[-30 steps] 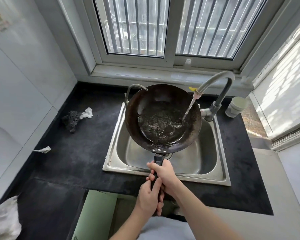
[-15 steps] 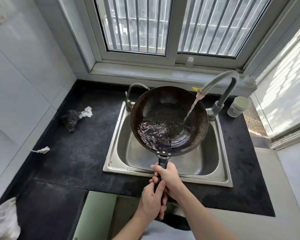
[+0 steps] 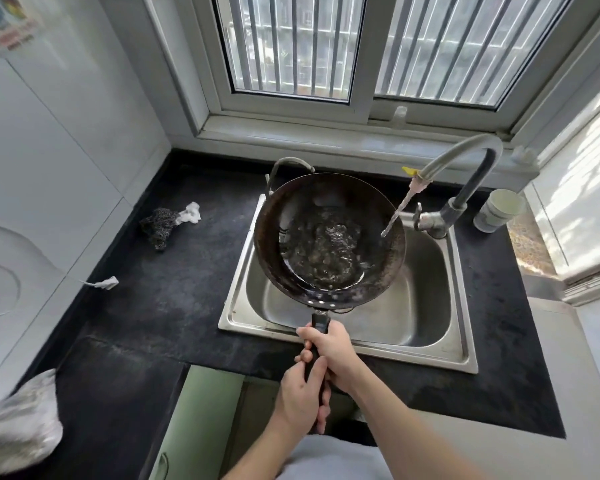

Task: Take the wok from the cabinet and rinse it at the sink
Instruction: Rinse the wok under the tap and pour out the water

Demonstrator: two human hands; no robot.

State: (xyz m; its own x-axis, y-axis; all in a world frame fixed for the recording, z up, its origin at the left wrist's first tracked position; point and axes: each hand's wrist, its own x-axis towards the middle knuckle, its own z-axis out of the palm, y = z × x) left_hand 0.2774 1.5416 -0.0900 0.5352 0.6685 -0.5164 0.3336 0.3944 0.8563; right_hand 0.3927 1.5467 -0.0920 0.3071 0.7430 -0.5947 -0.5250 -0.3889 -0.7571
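While under left hand [image 3: 300, 396], right hand [image 3: 331, 351]: wok handle [image 3: 320, 322].

Both arms extended forward; right hand [image 3: 331, 353] fingers curled round wok handle [image 3: 321, 322], left hand [image 3: 300, 396] gripping just behind.

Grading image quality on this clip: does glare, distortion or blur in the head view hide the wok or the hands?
Head view: no; wok, left hand and right hand are sharp; the window frame bows from the wide angle, the sunlit wall at right is blown out, the white bag lower left is soft.
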